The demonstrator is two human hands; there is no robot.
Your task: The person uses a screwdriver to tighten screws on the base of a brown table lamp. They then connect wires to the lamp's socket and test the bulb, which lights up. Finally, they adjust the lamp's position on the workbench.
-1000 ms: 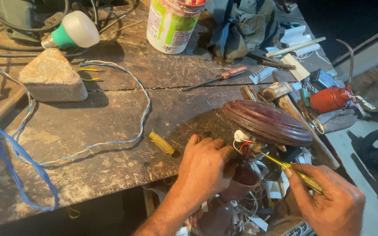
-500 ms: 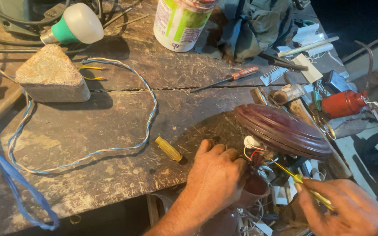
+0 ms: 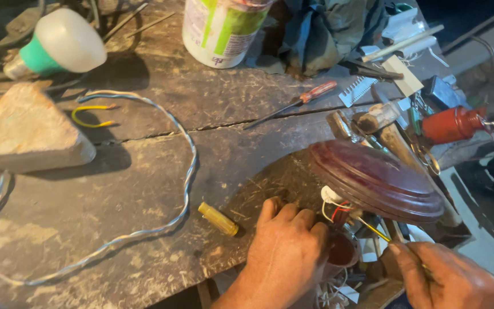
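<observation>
Head-camera footage looks down on a scratched dark surface (image 3: pixel 144 200). At its lower right edge a dark red domed cover (image 3: pixel 375 180) is seen tilted, with white, red and yellow wires (image 3: pixel 338 209) bunched beneath its near rim. The left hand (image 3: pixel 287 252) is curled, knuckles up, against a dark red cup-shaped part (image 3: pixel 341 252) just below those wires; how firmly it is gripped cannot be told. The right hand (image 3: pixel 450 277) is closed around a thin yellow-shafted tool (image 3: pixel 375 230), whose tip is pointed into the wires under the cover.

A small yellow handle (image 3: pixel 218 219) is laid just left of the left hand. A twisted blue-and-white cable (image 3: pixel 187 171) is looped across the surface, and a grey stone block (image 3: pixel 24 131) is set at the left. Farther back, a white bulb with a green base (image 3: pixel 64 43), a white and green can (image 3: pixel 221 28) and a red-handled screwdriver (image 3: pixel 298 102) are seen.
</observation>
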